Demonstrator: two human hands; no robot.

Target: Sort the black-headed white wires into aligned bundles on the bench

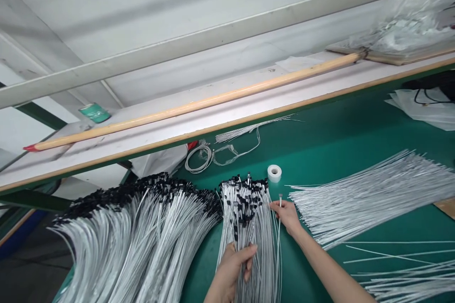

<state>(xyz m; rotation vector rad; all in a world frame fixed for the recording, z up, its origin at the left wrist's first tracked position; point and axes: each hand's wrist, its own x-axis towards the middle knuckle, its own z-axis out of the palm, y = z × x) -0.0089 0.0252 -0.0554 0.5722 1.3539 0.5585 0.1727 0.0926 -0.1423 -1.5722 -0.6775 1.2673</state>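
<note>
My left hand (232,265) grips a bundle (243,233) on the near side of the tape (275,178); my right hand (287,216), nearer the tape, pinches one cable (280,200).

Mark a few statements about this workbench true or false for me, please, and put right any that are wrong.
1. The left grip holds white cables with black ends. True.
2. The right grip is spread open and touches nothing. False: it pinches a thin cable near its end.
3. A long wooden pole lies on the shelf. True.
4. The white tape roll sits on that shelf. False: it is on the green tabletop.
5. The green can is near the pole's red-tipped end. True.
</note>
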